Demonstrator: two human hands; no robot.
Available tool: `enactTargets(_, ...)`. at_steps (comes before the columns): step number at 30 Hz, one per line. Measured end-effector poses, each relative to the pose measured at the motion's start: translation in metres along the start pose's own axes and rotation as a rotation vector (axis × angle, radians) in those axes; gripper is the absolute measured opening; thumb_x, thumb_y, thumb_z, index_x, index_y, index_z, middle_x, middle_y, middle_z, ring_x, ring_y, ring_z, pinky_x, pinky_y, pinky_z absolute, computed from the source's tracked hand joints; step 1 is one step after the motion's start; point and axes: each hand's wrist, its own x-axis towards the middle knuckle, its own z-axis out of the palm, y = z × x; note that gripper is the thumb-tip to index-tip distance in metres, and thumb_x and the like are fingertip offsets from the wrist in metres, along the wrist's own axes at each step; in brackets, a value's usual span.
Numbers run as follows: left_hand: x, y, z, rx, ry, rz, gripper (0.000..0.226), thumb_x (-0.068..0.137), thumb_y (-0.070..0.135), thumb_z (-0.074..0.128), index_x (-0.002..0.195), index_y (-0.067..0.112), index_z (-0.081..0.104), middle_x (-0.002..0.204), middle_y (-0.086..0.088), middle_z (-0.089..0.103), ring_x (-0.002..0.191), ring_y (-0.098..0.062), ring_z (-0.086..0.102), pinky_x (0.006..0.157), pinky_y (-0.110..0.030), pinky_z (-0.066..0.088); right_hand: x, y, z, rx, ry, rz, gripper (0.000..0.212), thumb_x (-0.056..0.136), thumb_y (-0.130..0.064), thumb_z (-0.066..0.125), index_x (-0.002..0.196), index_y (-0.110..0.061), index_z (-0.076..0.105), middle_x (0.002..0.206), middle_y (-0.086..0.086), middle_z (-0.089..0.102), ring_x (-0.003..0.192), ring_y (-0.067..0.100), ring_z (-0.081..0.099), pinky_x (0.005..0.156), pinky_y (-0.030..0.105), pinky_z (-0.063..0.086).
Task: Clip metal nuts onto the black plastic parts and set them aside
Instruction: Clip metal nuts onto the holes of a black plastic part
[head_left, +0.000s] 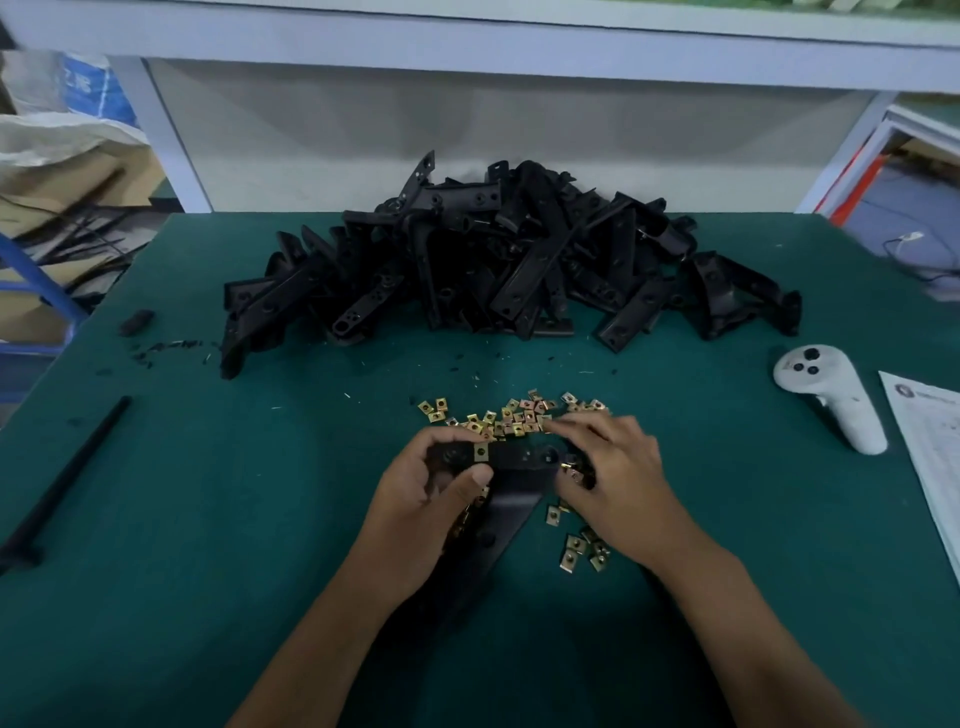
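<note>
The left hand is curled round one flat black plastic bracket, thumb pressed just beside a small brass-coloured metal clip nut already seated on its upper edge, while the right hand reaches with bent fingers into the loose nuts; whether it has pinched one I cannot tell, since the fingertips blur. Everything sits on a dark green matt-covered workbench, and I'll place the rest from the held bracket, which lies near the bench's front middle. Well behind it rises a big tangled heap of black moulded plastic parts, angular arms with holes and dull, slightly glossy faces, apparently still bare, so most of the job looks to be ahead. I see no separate stack of finished pieces, though one may lie out of sight. To the bracket's far left lies a long slim black rod; to its right, well apart, a smooth white handheld controller and, beyond that, a printed paper sheet at the bench edge. Just behind the bracket spreads a scatter of square yellow-zinc folded nuts, shiny and thin, with a smaller cluster just to its right, under the right wrist.
</note>
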Motion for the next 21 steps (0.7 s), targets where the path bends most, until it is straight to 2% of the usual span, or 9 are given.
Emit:
enactTargets(2,0.0,0.0,0.0,-0.058,0.012,0.003,0.017,0.087,0.037,0.073,0.103,0.034,0.066,0.096,-0.002,0.071,0.085,-0.013,0.062,0.079,-0.026,0.051,0.001,-0.002,0.001,0.013,0.021,0.009,0.048,0.09,-0.058,0.05,0.131,-0.036,0.06,0.125,-0.022,0.05,0.12,0.0,0.033,0.097,0.031,0.022)
enactTargets(4,0.0,0.002,-0.001,-0.108,0.013,0.018,0.025,0.087,0.034,0.073,0.109,0.026,0.065,0.098,0.006,0.072,0.087,-0.008,0.065,0.078,-0.02,0.053,0.002,-0.004,0.001,0.051,0.047,0.022,0.039,0.09,-0.056,0.052,0.123,-0.038,0.061,0.11,-0.029,0.05,0.112,-0.002,0.037,0.093,0.031,0.025)
enactTargets(7,-0.001,0.002,0.001,-0.11,-0.005,0.035,0.033,0.088,0.025,0.069,0.12,0.02,0.062,0.103,0.011,0.073,0.09,-0.003,0.068,0.077,-0.013,0.051,0.002,-0.007,0.003,0.065,0.057,-0.005,0.034,0.091,-0.05,0.054,0.122,-0.038,0.063,0.096,-0.03,0.049,0.101,0.001,0.042,0.089,0.031,0.029)
enactTargets(9,-0.002,0.002,0.002,-0.081,-0.018,0.03,0.034,0.088,0.026,0.07,0.121,0.025,0.062,0.104,0.009,0.072,0.092,-0.006,0.068,0.078,-0.014,0.051,0.002,-0.008,0.004,0.081,0.067,-0.019,0.028,0.093,-0.043,0.059,0.12,-0.037,0.064,0.095,-0.027,0.051,0.1,0.002,0.045,0.088,0.031,0.03)
enactTargets(11,-0.003,0.001,0.003,-0.026,-0.039,0.018,0.03,0.09,0.028,0.074,0.117,0.036,0.064,0.105,0.008,0.071,0.092,-0.011,0.068,0.078,-0.017,0.052,0.002,-0.008,0.005,0.118,0.078,-0.021,0.024,0.093,-0.032,0.067,0.117,-0.035,0.066,0.096,-0.023,0.055,0.099,0.004,0.05,0.089,0.034,0.037)
enactTargets(13,-0.004,0.001,0.002,0.063,-0.056,0.045,0.026,0.09,0.031,0.071,0.112,0.045,0.064,0.107,0.015,0.069,0.091,-0.007,0.067,0.077,-0.014,0.051,0.003,-0.007,0.004,0.216,0.112,-0.024,0.021,0.094,-0.026,0.069,0.115,-0.031,0.07,0.098,-0.019,0.059,0.096,0.005,0.056,0.089,0.031,0.044)
enactTargets(16,-0.005,0.003,0.002,0.144,-0.065,0.086,0.024,0.091,0.031,0.068,0.11,0.046,0.066,0.11,0.02,0.068,0.093,0.0,0.065,0.076,-0.008,0.046,0.004,-0.011,-0.001,0.364,0.238,-0.025,0.016,0.098,-0.022,0.065,0.11,-0.026,0.075,0.096,-0.016,0.062,0.09,0.007,0.061,0.079,0.013,0.043)
enactTargets(19,-0.004,0.004,0.003,0.142,-0.072,0.104,0.027,0.092,0.025,0.068,0.11,0.046,0.066,0.113,0.019,0.069,0.104,0.0,0.065,0.083,-0.009,0.047,0.005,-0.015,-0.006,0.467,0.272,-0.018,0.013,0.098,-0.021,0.064,0.104,-0.026,0.075,0.093,-0.01,0.066,0.09,0.011,0.062,0.076,0.016,0.044)
enactTargets(21,-0.004,0.005,0.003,0.117,-0.078,0.109,0.031,0.093,0.021,0.067,0.114,0.043,0.065,0.113,0.019,0.069,0.104,-0.002,0.067,0.083,-0.011,0.048,0.005,-0.018,-0.009,0.648,0.233,0.029,0.014,0.1,-0.022,0.062,0.103,-0.029,0.074,0.091,-0.009,0.069,0.088,0.01,0.065,0.074,0.019,0.048)
